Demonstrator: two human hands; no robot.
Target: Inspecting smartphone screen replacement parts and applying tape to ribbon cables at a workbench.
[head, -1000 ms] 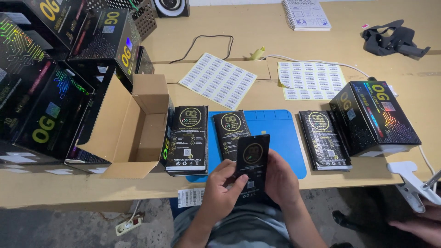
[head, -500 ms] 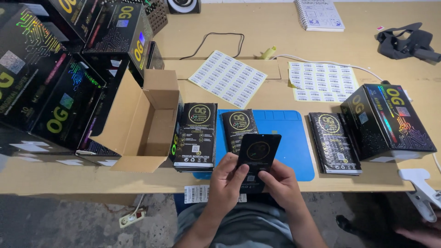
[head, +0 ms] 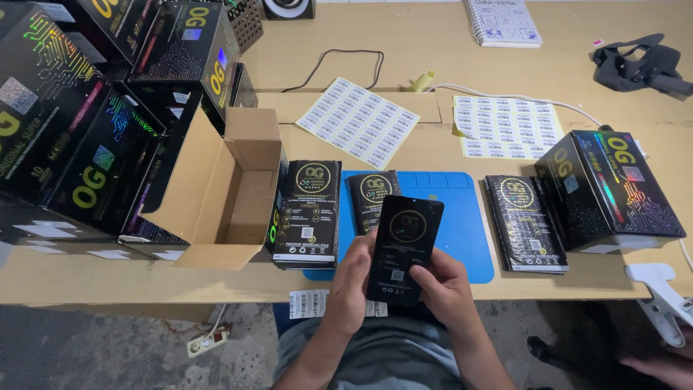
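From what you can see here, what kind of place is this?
Probably a small packing or labelling workbench: sheets of barcode stickers lie on the wooden table, black product boxes are stacked at the left, and both hands hold one flat black packet.

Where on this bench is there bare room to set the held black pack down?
Both hands, left hand and right hand, hold the black pack. Free: the blue mat between the pack stacks and; bare table beyond the label sheets. Crowded: the left, with black cartons and the open cardboard box.
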